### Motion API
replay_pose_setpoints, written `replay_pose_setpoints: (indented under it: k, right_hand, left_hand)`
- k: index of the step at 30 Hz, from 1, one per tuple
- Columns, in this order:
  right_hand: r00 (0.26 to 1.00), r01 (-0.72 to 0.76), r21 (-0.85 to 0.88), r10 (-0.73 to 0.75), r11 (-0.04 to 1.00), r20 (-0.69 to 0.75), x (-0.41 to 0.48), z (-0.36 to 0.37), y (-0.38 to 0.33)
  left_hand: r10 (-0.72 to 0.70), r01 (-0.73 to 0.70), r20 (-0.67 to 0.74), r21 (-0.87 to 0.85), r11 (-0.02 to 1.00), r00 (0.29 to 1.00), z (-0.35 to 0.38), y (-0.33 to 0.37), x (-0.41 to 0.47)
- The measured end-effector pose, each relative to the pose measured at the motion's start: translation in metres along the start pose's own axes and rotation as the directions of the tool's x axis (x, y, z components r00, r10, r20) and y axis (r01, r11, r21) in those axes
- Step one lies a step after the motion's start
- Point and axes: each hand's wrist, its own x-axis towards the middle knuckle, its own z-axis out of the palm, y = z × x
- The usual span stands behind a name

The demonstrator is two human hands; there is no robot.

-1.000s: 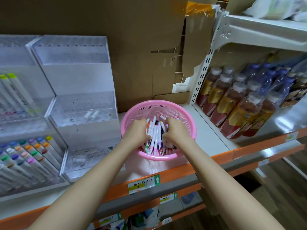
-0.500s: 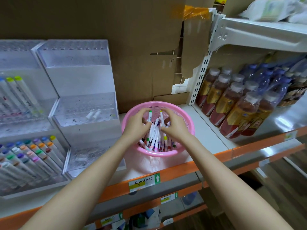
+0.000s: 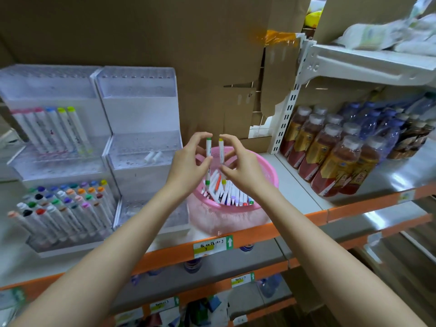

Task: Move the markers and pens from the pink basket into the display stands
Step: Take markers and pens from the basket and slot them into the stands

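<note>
Two markers are lifted: left hand (image 3: 188, 166) pinches a green marker (image 3: 208, 161), right hand (image 3: 238, 165) a yellow marker (image 3: 221, 152). Many remain in the basket (image 3: 266, 175); the near stand (image 3: 141, 128) looks nearly empty.

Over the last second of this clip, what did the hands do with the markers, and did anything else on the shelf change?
Both hands rose out of the pink basket, each lifting one marker upright. The left hand pinches a green-capped marker; the right hand pinches a yellow-capped marker. A second ago, both hands were down among the pens. The basket, the display stands and the bottles kept their places.
</note>
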Motion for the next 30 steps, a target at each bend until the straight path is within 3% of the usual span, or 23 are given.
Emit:
replay_pose_setpoints:
  k: [4, 14, 23, 30]
  right_hand:
    - [0.995, 0.093, 0.043, -0.092, 0.995, -0.035, 0.003, 0.010, -0.038]
    - [0.960, 0.275, 0.057, -0.277, 0.960, 0.048, 0.026, 0.071, -0.125]
    - [0.954, 0.301, 0.137, -0.299, 0.944, -0.031, 0.051, 0.109, -0.174]
    - [0.945, 0.311, 0.144, -0.290, 0.939, -0.149, 0.084, 0.130, -0.191]
  left_hand:
    - [0.008, -0.007, -0.068, 0.025, 1.000, 0.998, -0.044, 0.007, -0.007]
    - [0.000, 0.044, -0.235, 0.178, 0.983, 0.972, -0.145, -0.007, -0.023]
    - [0.015, 0.030, -0.308, 0.143, 0.989, 0.951, -0.209, -0.029, -0.017]
    - [0.047, -0.040, -0.284, 0.031, 0.999, 0.958, -0.232, -0.047, 0.014]
